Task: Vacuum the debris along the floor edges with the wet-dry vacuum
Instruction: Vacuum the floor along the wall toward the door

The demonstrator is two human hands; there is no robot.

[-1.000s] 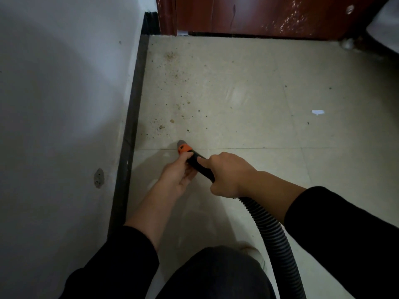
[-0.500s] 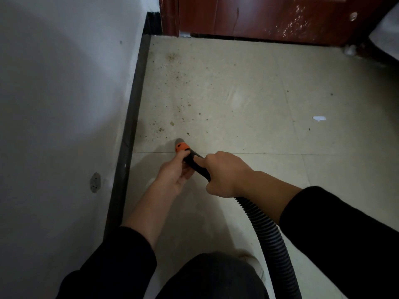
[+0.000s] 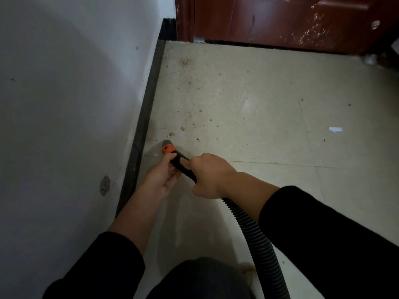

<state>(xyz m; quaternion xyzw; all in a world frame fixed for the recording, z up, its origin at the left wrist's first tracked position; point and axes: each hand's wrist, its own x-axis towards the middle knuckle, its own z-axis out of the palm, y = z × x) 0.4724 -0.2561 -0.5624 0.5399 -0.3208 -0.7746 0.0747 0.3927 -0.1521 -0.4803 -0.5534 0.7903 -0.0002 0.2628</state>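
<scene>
The vacuum nozzle (image 3: pixel 168 147), black with an orange collar and a grey tip, touches the tiled floor close to the dark baseboard (image 3: pixel 149 104). My left hand (image 3: pixel 160 174) grips the nozzle just behind the orange collar. My right hand (image 3: pixel 208 175) grips the black tube further back, index finger laid along it. The ribbed grey hose (image 3: pixel 259 244) runs from my right hand down to the bottom edge. Brown debris (image 3: pixel 185 113) is scattered along the floor edge just ahead of the tip, up to the corner.
A white wall (image 3: pixel 64 104) fills the left, with a small round plate (image 3: pixel 105 185) low on it. A dark red door (image 3: pixel 280 20) closes the far end. A white scrap (image 3: pixel 335 129) lies on the tiles to the right. My knee (image 3: pixel 203 279) is at the bottom.
The nozzle and both hands have shifted slightly forward and left along the baseboard, toward the debris. The grips are unchanged.
</scene>
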